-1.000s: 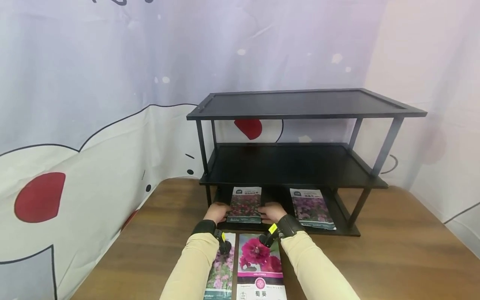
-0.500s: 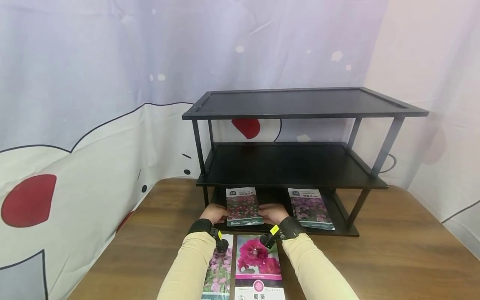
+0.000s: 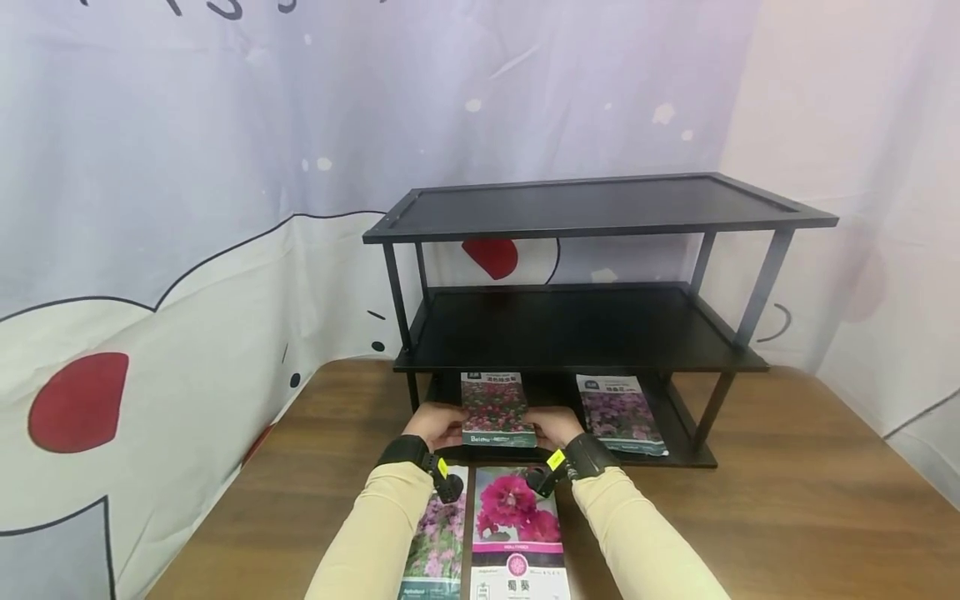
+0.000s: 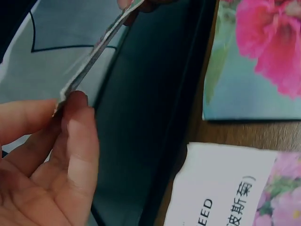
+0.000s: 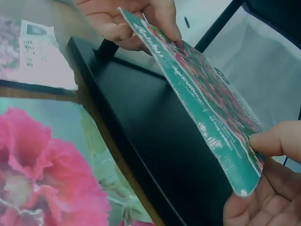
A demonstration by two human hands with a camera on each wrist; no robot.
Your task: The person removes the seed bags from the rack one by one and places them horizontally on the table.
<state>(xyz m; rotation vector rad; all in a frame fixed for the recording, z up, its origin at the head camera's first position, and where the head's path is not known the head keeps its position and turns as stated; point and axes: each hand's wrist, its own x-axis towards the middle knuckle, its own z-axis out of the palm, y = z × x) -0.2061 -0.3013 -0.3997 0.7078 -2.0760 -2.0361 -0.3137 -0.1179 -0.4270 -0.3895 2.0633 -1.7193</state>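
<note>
The middle shelf of the black rack hides most of the bottom shelf in the head view, and its front edge clips the top of the red-flowered packet. Underneath, the fingers are partly screened by that packet; the left wrist view shows it almost edge-on, its print unreadable, and the right wrist view cuts off part of each hand.

On the tabletop, the hollyhock packet and the pink-flowered packet run out of the bottom of the head view, the latter also partly covered by the left wrist gear.

The red-flowered packet is in the air above the front of the bottom shelf. Its long axis runs away from the person, titled end inward, teal end toward the wearer. The teal end is clear of the shelf; whether the far end touches anything, I cannot tell.

The left hand pinches one long side between thumb and fingers; the right hand has the same grip opposite. To its right, a purple-flowered packet lies on the bottom shelf, titled end inward too.
</note>
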